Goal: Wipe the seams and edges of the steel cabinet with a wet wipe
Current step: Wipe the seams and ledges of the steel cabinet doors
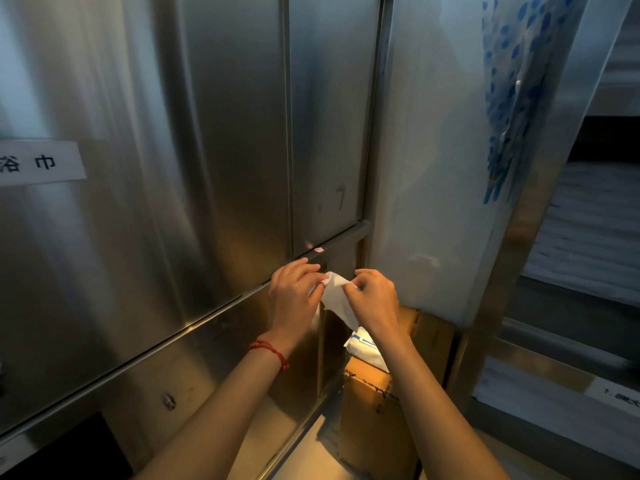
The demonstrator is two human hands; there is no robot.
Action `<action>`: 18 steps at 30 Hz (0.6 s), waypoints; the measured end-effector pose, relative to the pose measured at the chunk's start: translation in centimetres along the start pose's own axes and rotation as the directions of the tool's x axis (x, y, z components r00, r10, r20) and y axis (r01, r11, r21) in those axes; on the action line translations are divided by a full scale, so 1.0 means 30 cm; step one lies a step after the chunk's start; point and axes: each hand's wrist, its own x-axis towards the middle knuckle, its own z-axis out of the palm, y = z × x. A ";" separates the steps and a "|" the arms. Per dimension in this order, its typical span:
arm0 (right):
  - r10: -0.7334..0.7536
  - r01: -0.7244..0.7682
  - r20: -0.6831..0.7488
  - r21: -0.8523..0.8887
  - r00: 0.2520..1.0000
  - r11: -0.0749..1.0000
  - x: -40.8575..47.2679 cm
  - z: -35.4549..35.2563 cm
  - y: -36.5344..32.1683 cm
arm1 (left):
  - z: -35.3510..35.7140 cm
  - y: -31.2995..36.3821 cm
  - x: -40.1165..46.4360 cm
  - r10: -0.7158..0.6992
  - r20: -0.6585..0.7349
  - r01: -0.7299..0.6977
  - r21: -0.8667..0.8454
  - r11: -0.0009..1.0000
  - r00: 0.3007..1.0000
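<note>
A steel cabinet fills the left and middle of the head view, with a vertical seam between its upper doors and a slanting horizontal seam below them. A white wet wipe hangs between both hands just in front of the lower panel. My left hand, with a red string at the wrist, pinches the wipe's left edge. My right hand pinches its right edge. The wipe is partly unfolded and is held a little off the steel.
A pack of wipes lies on a cardboard box below my hands. An open steel door with a blue-dotted plastic bag stands to the right. Shelves with white linen are at far right. A paper label sticks on the left door.
</note>
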 end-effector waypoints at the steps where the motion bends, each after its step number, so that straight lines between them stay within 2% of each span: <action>1: -0.019 0.019 0.006 0.007 1.000 1.000 -0.004 0.006 -0.009 | -0.008 -0.006 -0.007 -0.010 -0.010 0.010 0.016 1.000 1.000; 9: -0.171 0.175 0.085 -0.041 0.982 0.984 -0.038 0.018 -0.076 | -0.089 -0.063 -0.063 -0.175 -0.079 0.182 0.080 0.980 0.981; 13: -0.269 0.277 0.133 -0.052 0.954 0.959 -0.065 0.027 -0.115 | -0.118 -0.076 -0.087 -0.172 -0.073 0.181 0.127 0.975 0.982; 18: -0.397 0.408 0.156 -0.046 0.904 0.912 -0.102 0.071 -0.176 | -0.167 -0.108 -0.116 -0.197 0.015 0.191 0.200 0.961 0.980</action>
